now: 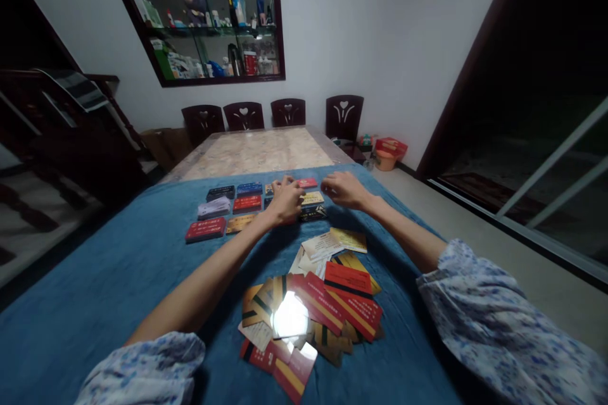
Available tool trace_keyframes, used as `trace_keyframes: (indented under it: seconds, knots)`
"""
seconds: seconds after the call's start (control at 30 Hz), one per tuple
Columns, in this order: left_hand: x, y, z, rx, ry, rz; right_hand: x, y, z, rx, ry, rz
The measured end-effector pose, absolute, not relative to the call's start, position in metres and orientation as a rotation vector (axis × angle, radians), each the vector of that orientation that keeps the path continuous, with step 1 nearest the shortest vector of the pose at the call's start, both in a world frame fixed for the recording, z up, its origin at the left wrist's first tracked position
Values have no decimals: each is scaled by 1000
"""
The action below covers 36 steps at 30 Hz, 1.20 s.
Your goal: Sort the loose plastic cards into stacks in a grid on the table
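Note:
Over the right-hand stacks of cards, my left hand (pixel 286 198) reaches with its fingers bent and apart; it hides parts of the stacks beneath, and I see nothing held in it. Just right of the stacks hovers my right hand (pixel 346 190), fingers curled together, with no card visible in them. Near the hands are a red stack (pixel 306 183), a cream-yellow stack (pixel 312 198) and a black stack (pixel 313 212). A loose pile of cards lies nearer to me, with red cards (pixel 349 280), gold cards (pixel 266 301) and pale cards (pixel 322 245). Glare whitens its middle.
More neat stacks stand leftward, including a dark red stack (pixel 205 230), a pale stack (pixel 213 207) and a blue stack (pixel 249 189). A blue cloth (pixel 118 266) covers the near table. Beyond are a marbled tabletop (pixel 266 147) and several dark chairs (pixel 344 115).

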<state>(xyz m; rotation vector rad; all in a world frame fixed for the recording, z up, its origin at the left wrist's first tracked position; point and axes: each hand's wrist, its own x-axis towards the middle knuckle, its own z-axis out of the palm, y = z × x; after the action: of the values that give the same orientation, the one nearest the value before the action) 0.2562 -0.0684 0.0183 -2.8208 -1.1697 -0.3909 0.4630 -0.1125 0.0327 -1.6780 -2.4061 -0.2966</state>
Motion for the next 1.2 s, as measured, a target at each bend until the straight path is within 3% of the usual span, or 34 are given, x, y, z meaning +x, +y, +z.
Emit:
trace_keyframes:
  seconds: [0.6,1.2]
  knots:
    - [227,-163,3,-3017,-1095,-315,463,-188,8,-1455,-2616,61]
    - [227,-176,6,-3132,-1114,-164,456,-190,-5,-1427,-2666,217]
